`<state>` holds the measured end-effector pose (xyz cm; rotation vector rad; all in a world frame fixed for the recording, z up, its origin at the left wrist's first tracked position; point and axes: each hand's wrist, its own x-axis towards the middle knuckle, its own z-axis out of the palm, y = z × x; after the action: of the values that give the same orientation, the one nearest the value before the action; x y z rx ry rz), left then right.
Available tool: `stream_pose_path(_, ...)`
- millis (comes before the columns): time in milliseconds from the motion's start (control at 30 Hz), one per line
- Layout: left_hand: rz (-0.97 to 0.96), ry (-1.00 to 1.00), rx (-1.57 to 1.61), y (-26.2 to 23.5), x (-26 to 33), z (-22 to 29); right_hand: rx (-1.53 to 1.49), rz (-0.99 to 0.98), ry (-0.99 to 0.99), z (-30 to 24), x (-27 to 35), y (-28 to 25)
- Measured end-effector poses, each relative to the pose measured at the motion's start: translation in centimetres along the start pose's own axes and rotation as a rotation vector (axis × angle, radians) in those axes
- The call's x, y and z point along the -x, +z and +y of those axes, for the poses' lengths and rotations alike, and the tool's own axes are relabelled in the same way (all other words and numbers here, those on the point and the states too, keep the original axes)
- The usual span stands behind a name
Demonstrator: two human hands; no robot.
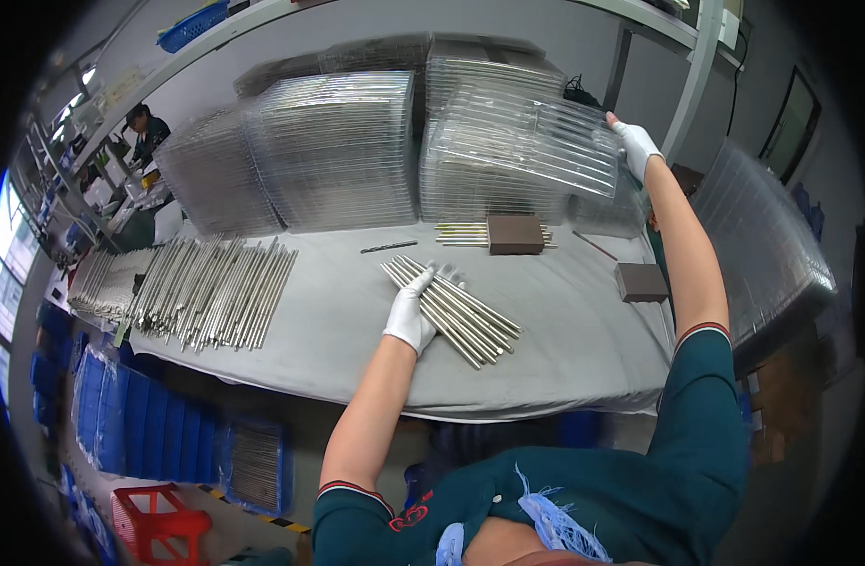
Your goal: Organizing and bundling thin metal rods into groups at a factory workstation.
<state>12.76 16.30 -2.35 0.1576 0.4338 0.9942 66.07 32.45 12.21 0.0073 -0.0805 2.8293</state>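
My left hand [410, 311], in a white glove, rests on a bundle of thin metal rods [456, 309] lying on the grey cloth of the table [338, 330]. My right hand [635, 143], also gloved, reaches up and back and grips the right edge of a clear ribbed plastic tray [536, 141] that is lifted and tilted above the stacks. Tall stacks of the same clear trays [338, 151] stand along the back of the table.
A large spread of metal rods [206, 288] lies at the table's left. Two brown blocks [515, 234] [640, 281] sit near the right, one over a few rods. More clear trays [767, 245] lean at the right. Blue bins [149, 429] and a red crate [154, 524] are below. Another person [145, 127] works far left.
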Motion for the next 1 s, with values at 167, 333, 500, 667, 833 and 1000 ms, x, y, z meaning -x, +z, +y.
stream_pose_path(167, 0.035, -0.016, -0.02, -0.7, 0.8, 1.2, -0.261, 0.042, 0.362, -3.3, -8.7, -2.0)
stream_pose_path(333, 0.083, 0.032, -0.037, -0.5, 1.4, 1.5, -2.465, -1.692, 0.693, 10.2, -23.5, 0.7)
stream_pose_path(500, 0.066, 0.015, -0.029, -0.1, 1.2, 1.4, -2.738, -1.391, 0.418, 13.7, -27.8, -1.7)
stream_pose_path(667, 0.055, 0.004, 0.003, -0.4, 1.0, 1.3, -2.759, -1.475, 0.437, 12.7, -26.8, -2.0)
stream_pose_path(833, 0.043, 0.01, -0.003, -0.4, 0.9, 1.2, -2.424, -1.095, 0.77, 14.4, -27.1, -2.8)
stream_pose_path(1000, -0.011, 0.123, -0.091, -0.5, 1.4, 1.3, -3.468, -1.837, 0.429, 23.2, -30.4, -4.1)
